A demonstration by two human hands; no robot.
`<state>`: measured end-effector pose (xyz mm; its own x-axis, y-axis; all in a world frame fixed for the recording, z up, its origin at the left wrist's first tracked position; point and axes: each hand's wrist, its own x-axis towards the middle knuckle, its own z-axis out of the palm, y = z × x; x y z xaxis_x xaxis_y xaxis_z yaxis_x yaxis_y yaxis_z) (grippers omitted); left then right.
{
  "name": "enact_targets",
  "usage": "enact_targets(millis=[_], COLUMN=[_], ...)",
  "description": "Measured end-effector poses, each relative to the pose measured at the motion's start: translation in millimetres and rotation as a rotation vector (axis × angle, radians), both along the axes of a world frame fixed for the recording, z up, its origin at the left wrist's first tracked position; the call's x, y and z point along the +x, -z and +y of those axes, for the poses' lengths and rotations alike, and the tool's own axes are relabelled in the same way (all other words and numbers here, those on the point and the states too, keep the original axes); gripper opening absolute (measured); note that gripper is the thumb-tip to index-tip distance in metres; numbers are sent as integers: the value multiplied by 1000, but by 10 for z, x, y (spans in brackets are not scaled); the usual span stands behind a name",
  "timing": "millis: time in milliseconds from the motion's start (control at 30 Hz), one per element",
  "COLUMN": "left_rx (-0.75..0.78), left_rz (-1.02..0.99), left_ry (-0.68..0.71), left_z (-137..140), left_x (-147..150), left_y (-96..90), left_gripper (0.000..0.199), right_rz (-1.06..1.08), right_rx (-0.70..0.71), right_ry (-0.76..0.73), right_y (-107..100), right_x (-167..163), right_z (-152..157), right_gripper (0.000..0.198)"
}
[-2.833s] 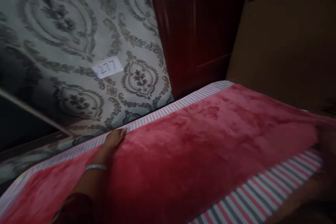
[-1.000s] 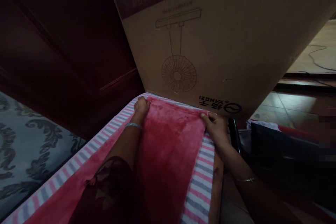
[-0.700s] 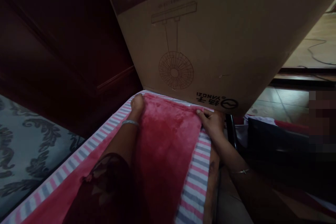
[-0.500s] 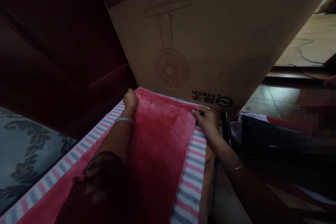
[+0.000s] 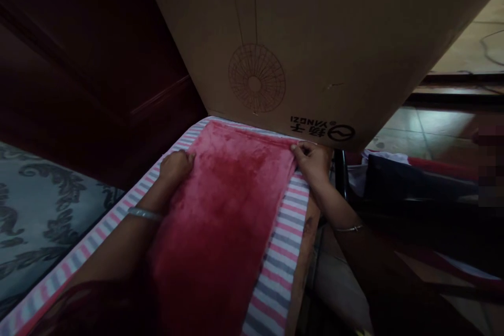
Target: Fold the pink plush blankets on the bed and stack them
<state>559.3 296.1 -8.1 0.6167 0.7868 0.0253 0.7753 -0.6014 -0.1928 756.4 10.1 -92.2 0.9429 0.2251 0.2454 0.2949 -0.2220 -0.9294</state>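
Observation:
A long red cloth [image 5: 228, 194] with a soft, mottled surface lies over a striped cloth [image 5: 289, 215] in pink, grey and white. My left hand [image 5: 176, 168], a bangle on its wrist, is closed on the red cloth's left edge, a little short of the far left corner. At the far right corner, my right hand [image 5: 314, 161] pinches the same cloth between thumb and fingers. The red cloth's far edge is slightly rumpled, and its near part falls into shadow.
A large cardboard box [image 5: 299, 52] with a fan drawing stands against the far end. Dark red wooden panelling [image 5: 157, 100] rises at the left, above a patterned grey fabric [image 5: 47, 199]. A wooden edge [image 5: 305, 252] shows at right, beyond it dark folded cloth [image 5: 401, 178] and tiled floor.
My left hand has moved from the far left corner back along the red cloth's left edge towards me. My right hand still pinches the far right corner. The view has tilted down slightly.

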Motion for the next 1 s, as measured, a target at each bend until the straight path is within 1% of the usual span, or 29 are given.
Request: enact_targets(millis=[100, 167, 233, 333, 433, 500, 600, 700, 767, 867, 1000], left_rx=[62, 91, 97, 25, -50, -90, -109, -29, 41, 84, 33], left_rz=[13, -40, -88, -93, -102, -64, 52, 87, 83, 60, 14], left_ry=[1, -29, -62, -54, -44, -73, -111, -151, -192, -225, -235], left_z=[-86, -71, -21, 49, 76, 69, -1, -133, -202, -219, -164], left_x=[-259, -296, -271, -234, -321, -490, -892, -1313, -1491, -1552, -1537], left_y=[63, 86, 96, 84, 25, -19, -29, 41, 105, 167, 127], left_gripper=[50, 50, 49, 47, 49, 49, 47, 48, 51, 53, 53], right_rz=[-26, -31, -42, -51, -11, 12, 16, 6, -1, -18, -24], right_rx=[38, 61, 73, 54, 10, -3, -9, -14, -19, -31, -44], right_ry=[-19, 11, 49, 75, 77, 81, 95, 97, 105, 121, 116], right_y=[28, 51, 65, 49, -5, -38, -49, -16, 10, 31, 37], right_x=[16, 26, 32, 28, 4, -15, -25, -10, 4, 17, 16], right_z=[3, 3, 1, -4, -11, -18, -25, -21, -15, -11, -25], right_gripper=[26, 26, 26, 23, 21, 20, 17, 15, 16, 17, 15])
